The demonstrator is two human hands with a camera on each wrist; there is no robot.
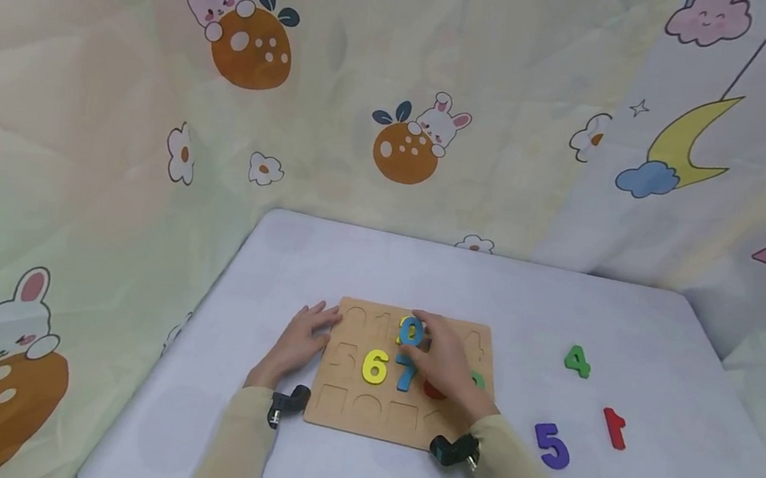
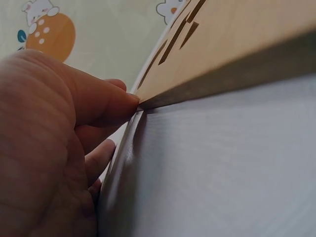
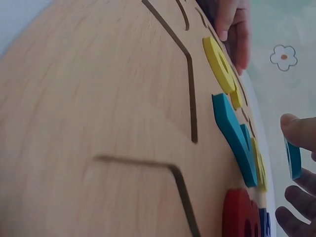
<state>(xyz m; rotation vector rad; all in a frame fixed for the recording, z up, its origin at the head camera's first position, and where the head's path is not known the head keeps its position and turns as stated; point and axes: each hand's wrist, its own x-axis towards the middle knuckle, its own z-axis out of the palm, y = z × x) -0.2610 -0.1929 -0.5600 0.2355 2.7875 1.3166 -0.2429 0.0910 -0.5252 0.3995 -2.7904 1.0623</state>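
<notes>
In the head view my right hand pinches a blue number 0 between thumb and fingers, over the wooden number board. A yellow piece lies partly hidden behind that 0. The right wrist view shows the 0 edge-on, raised above the board's surface. My left hand is at the board's left edge, its thumb tip touching the edge. A yellow 6 and a blue 7 sit on the board's middle row. The right hand partly covers a red piece and a green piece.
On the white table, right of the board, lie a green 4, a red 1 and a purple 5. A printed cloth with rabbits hangs behind the table.
</notes>
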